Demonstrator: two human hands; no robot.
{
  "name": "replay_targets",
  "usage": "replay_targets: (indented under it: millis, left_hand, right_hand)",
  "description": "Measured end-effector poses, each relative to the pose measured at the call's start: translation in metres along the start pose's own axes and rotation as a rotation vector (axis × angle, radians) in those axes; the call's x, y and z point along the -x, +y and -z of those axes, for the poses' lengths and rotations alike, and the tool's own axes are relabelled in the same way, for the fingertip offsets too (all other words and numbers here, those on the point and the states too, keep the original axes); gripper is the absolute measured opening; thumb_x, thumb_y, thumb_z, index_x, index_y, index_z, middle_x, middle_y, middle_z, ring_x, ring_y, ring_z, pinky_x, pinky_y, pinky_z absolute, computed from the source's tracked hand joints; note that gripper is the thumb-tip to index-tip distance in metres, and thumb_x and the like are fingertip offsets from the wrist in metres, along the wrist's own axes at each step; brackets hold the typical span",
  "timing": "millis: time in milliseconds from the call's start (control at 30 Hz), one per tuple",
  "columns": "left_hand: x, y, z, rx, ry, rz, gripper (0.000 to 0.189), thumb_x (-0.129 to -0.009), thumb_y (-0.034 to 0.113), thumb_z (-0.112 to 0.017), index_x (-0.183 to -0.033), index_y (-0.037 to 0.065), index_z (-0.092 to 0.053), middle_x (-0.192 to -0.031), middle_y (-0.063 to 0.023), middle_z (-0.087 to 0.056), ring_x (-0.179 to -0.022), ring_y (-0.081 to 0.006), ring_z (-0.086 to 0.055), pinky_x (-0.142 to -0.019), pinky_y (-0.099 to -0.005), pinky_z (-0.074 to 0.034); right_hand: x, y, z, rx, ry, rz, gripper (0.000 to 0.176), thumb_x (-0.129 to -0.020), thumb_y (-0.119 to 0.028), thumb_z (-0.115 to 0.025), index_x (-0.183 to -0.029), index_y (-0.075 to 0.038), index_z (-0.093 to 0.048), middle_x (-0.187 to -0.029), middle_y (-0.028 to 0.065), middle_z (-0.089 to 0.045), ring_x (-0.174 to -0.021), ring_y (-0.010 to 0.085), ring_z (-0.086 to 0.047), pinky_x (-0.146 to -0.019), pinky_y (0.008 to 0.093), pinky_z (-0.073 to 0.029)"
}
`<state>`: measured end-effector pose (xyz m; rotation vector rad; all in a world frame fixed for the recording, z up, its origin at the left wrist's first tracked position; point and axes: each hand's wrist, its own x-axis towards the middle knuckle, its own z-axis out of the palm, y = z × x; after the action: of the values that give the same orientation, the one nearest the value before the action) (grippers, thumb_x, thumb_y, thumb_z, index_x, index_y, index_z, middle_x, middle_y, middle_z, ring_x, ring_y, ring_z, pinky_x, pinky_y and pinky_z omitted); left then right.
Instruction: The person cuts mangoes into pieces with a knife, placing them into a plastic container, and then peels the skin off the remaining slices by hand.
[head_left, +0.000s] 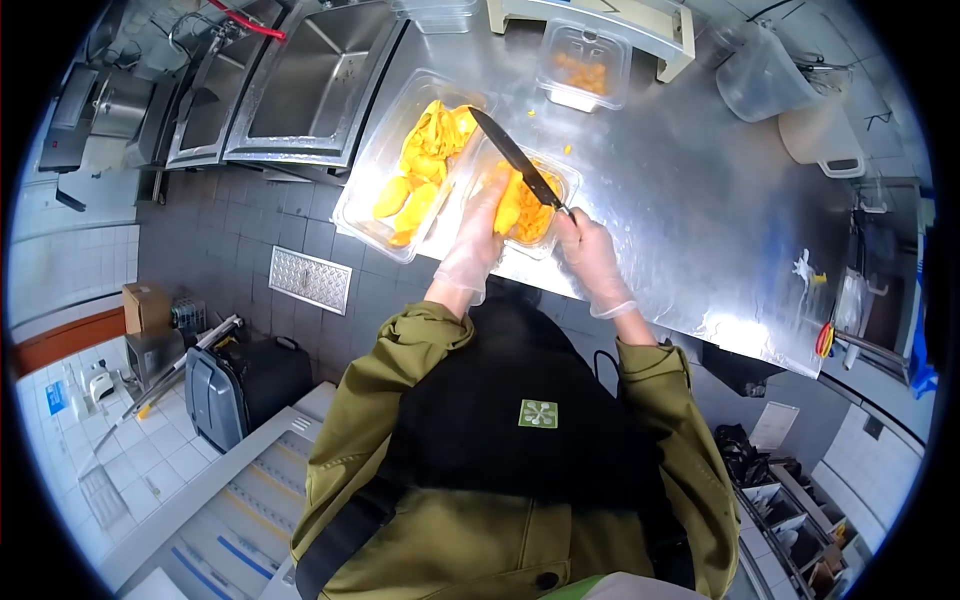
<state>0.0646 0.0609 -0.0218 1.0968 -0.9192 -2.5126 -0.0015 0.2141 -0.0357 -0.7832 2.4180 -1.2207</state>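
Observation:
My left hand (480,228), in a clear glove, is closed around a piece of yellow fruit (508,207) over a clear container (570,178) with orange-yellow cut pieces. In my gloved right hand (588,248) is the handle of a knife (515,155). Its dark blade points up and to the left, above the fruit and the container. Left of my left hand, a larger clear tub (362,212) holds yellow peeled fruit and strips that look like peel.
A lidded container (583,62) with orange cubes stands at the back of the steel table (690,210). Sinks (318,80) are at the upper left. White pitchers (820,135) stand at the back right. Red-and-yellow scissors (824,340) lie at the right edge.

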Motion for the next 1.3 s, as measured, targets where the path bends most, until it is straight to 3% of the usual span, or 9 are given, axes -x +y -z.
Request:
replay_targets:
  millis: [200,500,600,700,767,867,967,1100,1300]
  left_hand:
    - [-0.006,-0.003,0.007,0.04,-0.006,0.035,0.042,-0.089,0.029,-0.056,-0.122,0.003,-0.048,-0.115,-0.0067,-0.056,-0.103,-0.0154,-0.055,-0.083,-0.0289,-0.046]
    - [-0.025,-0.008,0.018,-0.028,0.06,0.074,0.04,-0.087,0.04,-0.055,-0.118,0.016,-0.052,-0.111,0.0041,-0.058,-0.101,-0.0104,-0.051,-0.079,-0.0331,-0.039]
    - [-0.041,-0.023,0.027,-0.008,-0.022,0.1,0.036,-0.087,0.039,-0.054,-0.115,0.016,-0.054,-0.108,0.0037,-0.059,-0.1,-0.0088,-0.052,-0.077,-0.0319,-0.039]
    - [-0.029,-0.024,0.019,-0.259,-0.088,-0.301,0.032,-0.091,0.031,-0.049,-0.114,0.01,-0.054,-0.105,-0.0009,-0.061,-0.093,-0.0116,-0.056,-0.071,-0.0261,-0.045]
    - [-0.029,-0.016,0.011,0.049,0.009,0.04,0.027,-0.092,0.027,-0.047,-0.111,0.01,-0.054,-0.099,-0.0025,-0.062,-0.083,-0.0114,-0.057,-0.062,-0.0214,-0.045]
    - [-0.028,-0.013,0.003,0.106,0.114,0.054,0.028,-0.09,0.036,-0.047,-0.104,0.014,-0.056,-0.093,0.0019,-0.059,-0.083,-0.0078,-0.054,-0.063,-0.0236,-0.04]
    - [-0.053,-0.032,0.025,0.135,-0.098,0.055,0.026,-0.09,0.036,-0.047,-0.102,0.015,-0.056,-0.089,0.0019,-0.058,-0.078,-0.0091,-0.053,-0.057,-0.0267,-0.04]
    - [-0.051,-0.021,0.016,0.117,0.057,0.011,0.025,-0.09,0.037,-0.048,-0.1,0.015,-0.056,-0.089,0.0015,-0.058,-0.074,-0.0093,-0.052,-0.053,-0.0255,-0.037]
    - [-0.051,-0.023,0.018,0.118,0.051,0.028,0.03,-0.089,0.038,-0.047,-0.105,0.014,-0.053,-0.093,0.0011,-0.057,-0.08,-0.0118,-0.052,-0.058,-0.0286,-0.038]
  right_hand:
    - [-0.004,0.001,0.0,-0.008,-0.087,0.022,0.025,-0.089,-0.025,-0.049,-0.084,-0.001,-0.054,-0.062,0.0199,-0.056,-0.059,0.0309,-0.06,-0.055,0.0345,-0.046]
    - [-0.006,-0.016,0.007,-0.205,-0.061,-0.048,0.028,-0.09,-0.027,-0.048,-0.091,-0.001,-0.057,-0.062,0.0193,-0.056,-0.056,0.031,-0.057,-0.055,0.0353,-0.045]
    - [-0.009,-0.003,-0.005,0.014,-0.121,0.004,0.027,-0.091,-0.025,-0.047,-0.087,0.0,-0.056,-0.058,0.0151,-0.055,-0.051,0.021,-0.055,-0.051,0.0312,-0.044]
    - [-0.002,-0.01,0.002,-0.185,-0.047,-0.101,0.029,-0.091,-0.026,-0.047,-0.085,0.001,-0.055,-0.059,0.0161,-0.055,-0.051,0.022,-0.056,-0.051,0.0322,-0.044]
    - [-0.002,-0.01,-0.002,-0.115,-0.089,-0.056,0.028,-0.091,-0.025,-0.048,-0.085,0.001,-0.055,-0.058,0.0166,-0.055,-0.049,0.0226,-0.055,-0.05,0.0325,-0.044]
    - [-0.002,-0.015,0.003,-0.172,-0.038,-0.086,0.028,-0.09,-0.025,-0.049,-0.085,0.001,-0.055,-0.06,0.02,-0.055,-0.051,0.029,-0.056,-0.05,0.0347,-0.044]
    - [-0.005,-0.005,-0.012,-0.08,-0.026,-0.032,0.028,-0.09,-0.026,-0.049,-0.085,0.001,-0.056,-0.064,0.0239,-0.056,-0.057,0.0362,-0.057,-0.053,0.0374,-0.045]
    - [-0.008,-0.018,0.003,0.033,-0.031,-0.06,0.029,-0.09,-0.027,-0.048,-0.087,0.001,-0.056,-0.071,0.0283,-0.056,-0.072,0.0429,-0.057,-0.06,0.0408,-0.046]
    - [-0.005,-0.026,0.002,-0.002,-0.03,-0.139,0.028,-0.089,-0.026,-0.048,-0.084,0.0,-0.055,-0.065,0.0265,-0.056,-0.065,0.0439,-0.056,-0.055,0.0426,-0.045]
